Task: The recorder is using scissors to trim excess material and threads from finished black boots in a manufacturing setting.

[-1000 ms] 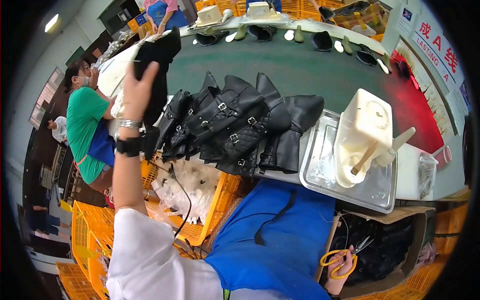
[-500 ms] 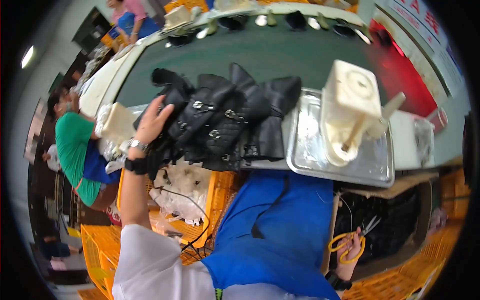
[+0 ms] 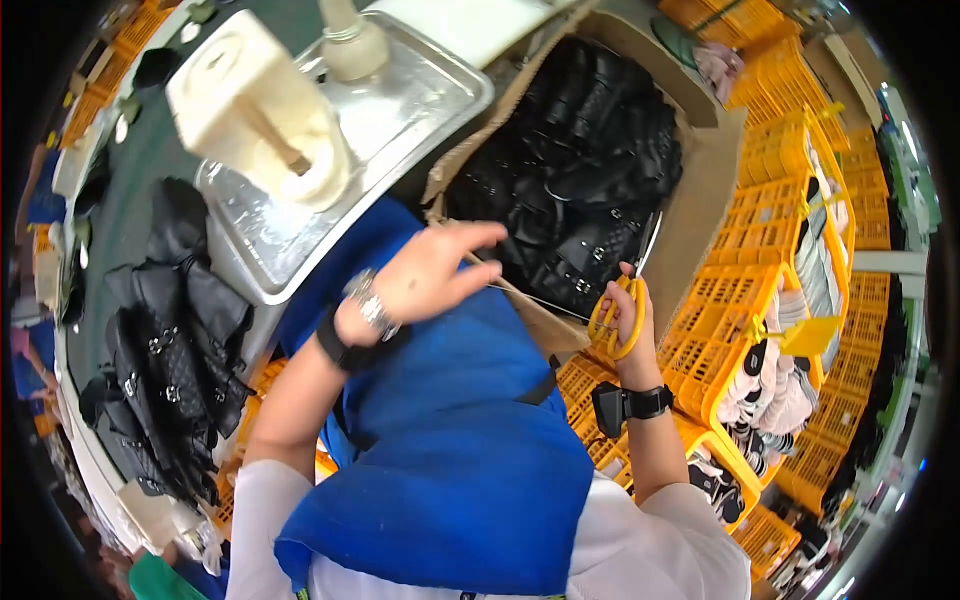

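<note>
Cardboard box point(image 3: 700, 215): just beyond both our hands, open at the top, its near flap under our left fingers.
Black boots in the box point(image 3: 585, 170): piled deep, right past the scissor tips; these are what our hands are nearest to.
Blue apron point(image 3: 450, 440): below our hands, covering our front.
Metal tray point(image 3: 400, 120): up and to the left of our left hand, carrying a cream-coloured machine part point(image 3: 250, 100).
Boots on the bench point(image 3: 165, 350): a second black heap, well off to the left of our left forearm.
Yellow crates point(image 3: 790, 200): to the right of our right hand, some holding light shoes.
Left hand point(image 3: 425, 280): empty, palm down, fingers spread and stretched toward the box, wrist bent, forearm rising from low left; it grips nothing.
Right hand point(image 3: 630, 310): closed round the yellow handles of the scissors point(image 3: 625, 290), wrist upright, blades pointing up into the box.
Thread point(image 3: 545, 298): a thin line seems to run from our left fingers to the scissors; we cannot tell what it is tied to.
Risk: we judge the blades could nick a boot or our left fingers, since both hands crowd the same corner.
</note>
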{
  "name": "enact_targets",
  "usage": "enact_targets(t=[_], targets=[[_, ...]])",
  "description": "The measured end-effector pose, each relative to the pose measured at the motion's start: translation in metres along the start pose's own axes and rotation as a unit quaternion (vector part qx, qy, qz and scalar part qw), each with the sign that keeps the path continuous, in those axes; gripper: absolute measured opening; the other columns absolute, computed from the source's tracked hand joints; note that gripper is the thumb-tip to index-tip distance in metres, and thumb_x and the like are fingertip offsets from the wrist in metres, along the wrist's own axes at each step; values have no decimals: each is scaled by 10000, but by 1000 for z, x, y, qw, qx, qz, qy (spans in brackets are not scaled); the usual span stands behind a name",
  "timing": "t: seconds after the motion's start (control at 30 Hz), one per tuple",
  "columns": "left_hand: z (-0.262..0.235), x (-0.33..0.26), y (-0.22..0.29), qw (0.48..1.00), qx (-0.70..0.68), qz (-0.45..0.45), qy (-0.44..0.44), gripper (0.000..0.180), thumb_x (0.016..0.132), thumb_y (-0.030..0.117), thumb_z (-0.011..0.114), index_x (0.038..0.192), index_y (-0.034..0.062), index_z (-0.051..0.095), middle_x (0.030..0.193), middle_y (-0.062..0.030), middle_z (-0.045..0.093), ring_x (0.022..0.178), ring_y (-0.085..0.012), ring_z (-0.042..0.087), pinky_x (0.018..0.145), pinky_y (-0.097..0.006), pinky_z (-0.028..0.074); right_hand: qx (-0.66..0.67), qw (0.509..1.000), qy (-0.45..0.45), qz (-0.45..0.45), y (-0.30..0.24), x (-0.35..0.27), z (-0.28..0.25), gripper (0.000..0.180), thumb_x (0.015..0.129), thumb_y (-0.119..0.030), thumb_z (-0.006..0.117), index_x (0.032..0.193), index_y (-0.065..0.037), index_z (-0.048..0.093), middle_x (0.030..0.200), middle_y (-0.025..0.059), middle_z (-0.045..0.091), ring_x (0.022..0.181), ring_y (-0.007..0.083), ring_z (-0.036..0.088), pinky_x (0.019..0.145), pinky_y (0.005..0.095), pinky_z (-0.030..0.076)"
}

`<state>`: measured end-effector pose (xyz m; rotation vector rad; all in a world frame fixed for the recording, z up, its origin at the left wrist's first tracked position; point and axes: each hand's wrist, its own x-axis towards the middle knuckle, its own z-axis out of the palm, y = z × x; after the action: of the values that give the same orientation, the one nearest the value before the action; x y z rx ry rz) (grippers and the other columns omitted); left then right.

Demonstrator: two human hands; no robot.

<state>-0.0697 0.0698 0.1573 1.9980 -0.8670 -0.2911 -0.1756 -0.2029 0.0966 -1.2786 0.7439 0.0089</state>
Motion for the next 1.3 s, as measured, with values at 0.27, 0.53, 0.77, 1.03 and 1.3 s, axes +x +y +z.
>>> enact_targets(t=[0.27,0.53,0.77,1.03,1.3], targets=[[76,74,-148,929,268,-208,-149,509,763,53,529,1252,-27,417,1215,-248,484,1069,-367,514,907,-384,425,-9,997,81,-6,14,21,-47,413,838,-117,572,1226,-67,440,755,-3,485,621,69,472,572,200,416],[87,115,-162,846,290,-425,-140,693,809,330,530,1320,-70,288,1179,-264,517,1079,-367,526,937,-402,412,-22,999,44,-1,12,24,-38,414,849,-136,565,1235,-63,435,771,4,496,650,70,481,592,210,422],[91,121,-178,871,222,-431,-73,543,788,433,570,1006,-63,608,1049,-231,602,954,-322,605,820,-380,482,15,999,37,-1,13,23,-39,417,851,-140,566,1236,-59,428,763,2,491,647,69,478,596,210,422],[76,123,-131,811,-272,-516,52,542,797,143,634,1238,-27,368,1019,-144,566,810,-272,635,622,-315,553,-15,999,38,-14,7,20,-30,434,844,-142,594,1236,-55,429,772,-6,497,663,64,481,613,211,429],[32,52,-53,747,-508,-428,-9,383,874,244,562,1229,138,466,953,-88,605,775,-171,631,659,-242,524,-192,952,62,-232,8,19,-12,605,769,-172,719,1250,-26,381,882,28,511,774,93,498,699,217,437]])
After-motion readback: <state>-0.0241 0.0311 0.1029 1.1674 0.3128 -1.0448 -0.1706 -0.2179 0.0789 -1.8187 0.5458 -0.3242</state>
